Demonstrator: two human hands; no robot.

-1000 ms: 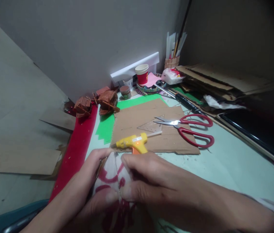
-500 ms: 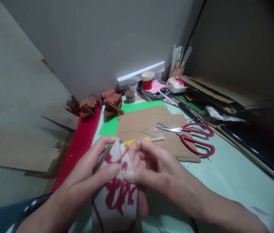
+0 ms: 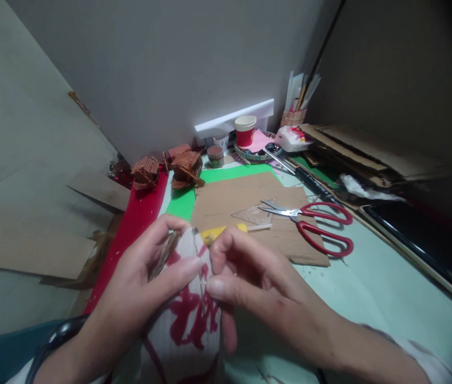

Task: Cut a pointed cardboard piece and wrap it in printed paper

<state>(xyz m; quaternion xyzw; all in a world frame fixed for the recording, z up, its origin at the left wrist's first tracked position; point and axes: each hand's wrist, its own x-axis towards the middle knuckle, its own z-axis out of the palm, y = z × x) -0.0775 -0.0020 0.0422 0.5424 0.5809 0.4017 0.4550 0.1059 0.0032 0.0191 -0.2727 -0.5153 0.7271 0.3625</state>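
Between my hands is a white piece of cardboard [image 3: 188, 325] with red painted marks and a seam or cut line running down from its tip. My left hand [image 3: 146, 288] grips its left side, thumb on the face and fingers behind the edge. My right hand [image 3: 253, 282] pinches the right edge beside the seam, thumb against the face. A yellow-handled cutter [image 3: 216, 233] lies just beyond the tip. Red-handled scissors [image 3: 309, 221] rest partly open on a brown cardboard sheet [image 3: 229, 200], over a clear set square [image 3: 253, 212].
Two brown folded cardboard pieces [image 3: 186, 169] stand at the back left, near a small jar [image 3: 215, 156]. Behind are a red paper cup [image 3: 245, 132] and a holder of sticks [image 3: 293, 117]. Cardboard sheets [image 3: 354, 152] and a black glossy object [image 3: 421, 245] lie to the right.
The white cardboard has shifted slightly left and tilted, with my left hand moving up a little and its thumb closer to the seam. My right hand stays at the right edge.
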